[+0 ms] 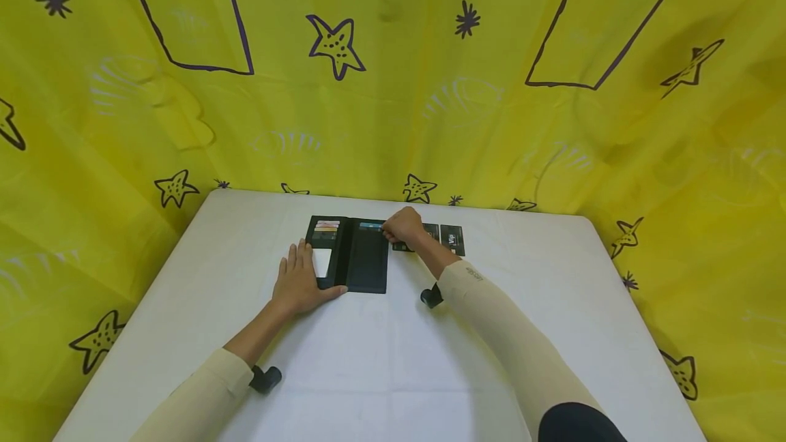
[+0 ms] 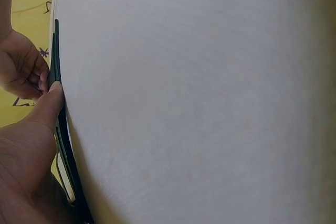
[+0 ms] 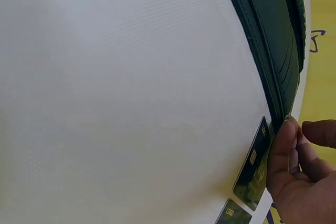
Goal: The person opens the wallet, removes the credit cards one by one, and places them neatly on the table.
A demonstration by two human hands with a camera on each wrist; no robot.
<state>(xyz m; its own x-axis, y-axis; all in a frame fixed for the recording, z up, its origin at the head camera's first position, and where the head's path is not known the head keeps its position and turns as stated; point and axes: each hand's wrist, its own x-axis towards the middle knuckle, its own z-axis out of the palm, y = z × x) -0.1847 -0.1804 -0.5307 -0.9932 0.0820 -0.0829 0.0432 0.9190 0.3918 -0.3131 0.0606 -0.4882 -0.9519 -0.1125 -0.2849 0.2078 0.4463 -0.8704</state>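
A dark green bifold wallet (image 1: 367, 264) lies spread out on the white table. Several cards (image 1: 327, 225) show in the slots of its left panel, above a white piece (image 1: 321, 262). Near the top of the right panel, a blue card (image 1: 370, 226) peeks from a slot. My left hand (image 1: 299, 285) rests on the wallet's left side with fingers extended, its thumb along the bottom edge. With curled fingers, my right hand (image 1: 403, 226) pinches the wallet's right edge near the top corner, thumb tip against the edge in the right wrist view (image 3: 302, 169).
Dark cards lie right of the wallet; one (image 1: 452, 240) reads "Vip", another (image 3: 253, 166) is partly hidden by the right forearm in the head view. A yellow curtain (image 1: 393, 108) with drawn stars hangs behind the table's far edge.
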